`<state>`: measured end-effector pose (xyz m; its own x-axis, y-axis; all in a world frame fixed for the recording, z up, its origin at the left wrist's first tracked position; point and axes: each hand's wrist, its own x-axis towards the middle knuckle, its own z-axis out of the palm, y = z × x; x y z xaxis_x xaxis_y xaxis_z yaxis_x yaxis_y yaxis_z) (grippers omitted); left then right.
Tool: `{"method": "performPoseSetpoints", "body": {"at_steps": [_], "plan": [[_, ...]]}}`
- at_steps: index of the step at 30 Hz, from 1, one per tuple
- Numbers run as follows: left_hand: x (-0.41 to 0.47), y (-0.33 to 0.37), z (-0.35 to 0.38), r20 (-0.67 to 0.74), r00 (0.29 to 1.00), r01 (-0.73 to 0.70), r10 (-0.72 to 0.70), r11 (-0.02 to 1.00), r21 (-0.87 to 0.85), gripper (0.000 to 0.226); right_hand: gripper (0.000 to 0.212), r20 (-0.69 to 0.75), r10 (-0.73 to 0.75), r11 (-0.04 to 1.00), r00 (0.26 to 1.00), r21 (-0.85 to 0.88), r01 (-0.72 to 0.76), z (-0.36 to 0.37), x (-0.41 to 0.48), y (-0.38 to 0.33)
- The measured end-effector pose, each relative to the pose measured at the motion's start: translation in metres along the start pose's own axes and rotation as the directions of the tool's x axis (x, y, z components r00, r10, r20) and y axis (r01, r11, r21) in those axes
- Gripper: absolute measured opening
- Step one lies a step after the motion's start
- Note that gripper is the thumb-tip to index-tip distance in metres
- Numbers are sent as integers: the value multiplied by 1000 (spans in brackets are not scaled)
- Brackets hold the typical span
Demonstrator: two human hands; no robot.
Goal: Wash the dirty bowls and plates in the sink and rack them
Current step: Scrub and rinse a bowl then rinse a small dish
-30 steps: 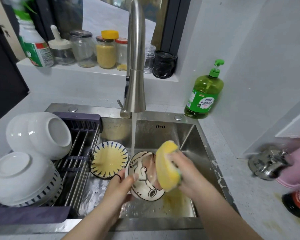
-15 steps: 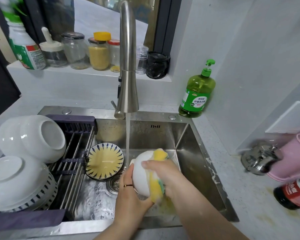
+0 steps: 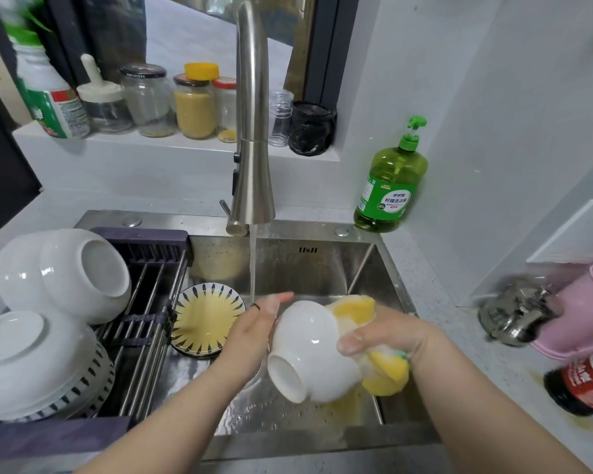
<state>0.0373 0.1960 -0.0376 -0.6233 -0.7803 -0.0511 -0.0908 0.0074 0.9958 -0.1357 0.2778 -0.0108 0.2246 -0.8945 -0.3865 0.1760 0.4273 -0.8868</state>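
The white bowl [image 3: 310, 350] is held above the sink [image 3: 322, 268] between both hands. It is tilted, with its foot ring turned down toward the person and its mouth hidden on the far side. The left hand [image 3: 250, 333] lies flat against the bowl's left side. Its fingers [image 3: 274, 301] are straight and close together, and their tips reach the thin stream of water [image 3: 253, 265] falling from the faucet [image 3: 254, 131]. The right hand [image 3: 391, 331] grips a yellow sponge [image 3: 387, 374] with curled fingers, and its thumb presses on the bowl's outer wall. The sponge is wrapped on the bowl's right side, one part above the thumb and one part below the palm. Inside the sink, just beside the left hand on the side away from the bowl, a patterned plate [image 3: 204, 318] stands tilted, its inner face yellowish. Farther from the left fingers, the rack [image 3: 148, 295] over the sink's left part holds white bowls: two nested on their sides [image 3: 72, 271] and a pile turned upside down [image 3: 31, 364]. Beyond the right hand, at the sink's back corner, stands a green bottle [image 3: 391, 186] with yellow-green liquid. On the ledge behind the faucet one jar [image 3: 195, 104] is filled with yellow grains.
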Motion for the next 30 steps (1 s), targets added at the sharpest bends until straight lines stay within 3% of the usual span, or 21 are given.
{"method": "performPoseSetpoints", "body": {"at_steps": [2,5,7,9,10,12,13,15,17,19,20,21,24,26,28,29,30], "plan": [[13,2,4,69,981,180,-180,984,14,42,69,38,15,1000,999,6,-15,0,1,-2],[20,-1,11,-9,938,347,-347,938,-9,37,53,70,9,1000,997,13,-10,1,4,-3],[19,-5,14,-92,914,390,-394,919,-63,35,40,-131,3,1000,991,2,-3,4,5,-8],[18,-12,17,-213,904,369,-370,928,-45,38,21,-434,-27,980,900,-190,-62,11,8,-12],[17,-14,19,-273,895,360,-352,933,-20,41,22,-554,-64,940,830,-312,-135,18,11,-13],[16,-17,22,-353,875,360,-332,933,17,47,41,-716,-163,856,679,-445,-264,37,21,-8],[17,-18,24,-381,862,367,-334,930,16,46,48,-736,-207,823,644,-487,-291,49,26,-5],[18,-20,26,-412,846,376,-339,927,10,39,58,-686,-307,696,659,-634,-337,71,33,1],[20,-25,22,-393,858,354,-331,935,-16,38,73,-572,-376,511,729,-784,-352,84,36,9],[21,-28,18,-372,855,350,-363,931,-103,38,74,-450,-393,349,802,-880,-322,91,33,9],[21,-27,17,-374,849,350,-374,927,-132,38,71,-429,-388,327,816,-892,-313,88,32,8],[20,-26,17,-389,838,345,-382,924,-165,38,66,-435,-379,347,817,-885,-310,80,33,7],[15,-14,23,-420,806,316,-416,904,-288,35,45,-625,-214,720,751,-620,-311,47,36,-3],[13,-9,23,-409,803,309,-434,889,-336,34,32,-724,-162,835,671,-463,-297,37,36,-6],[15,-8,22,-421,783,320,-458,877,-359,34,34,-749,-191,824,634,-474,-312,44,36,-5],[15,-8,21,-428,771,330,-472,870,-366,32,41,-732,-239,750,638,-556,-357,54,35,-5],[16,-9,21,-433,763,335,-481,866,-371,31,48,-677,-315,609,665,-681,-406,66,34,-6]]}}
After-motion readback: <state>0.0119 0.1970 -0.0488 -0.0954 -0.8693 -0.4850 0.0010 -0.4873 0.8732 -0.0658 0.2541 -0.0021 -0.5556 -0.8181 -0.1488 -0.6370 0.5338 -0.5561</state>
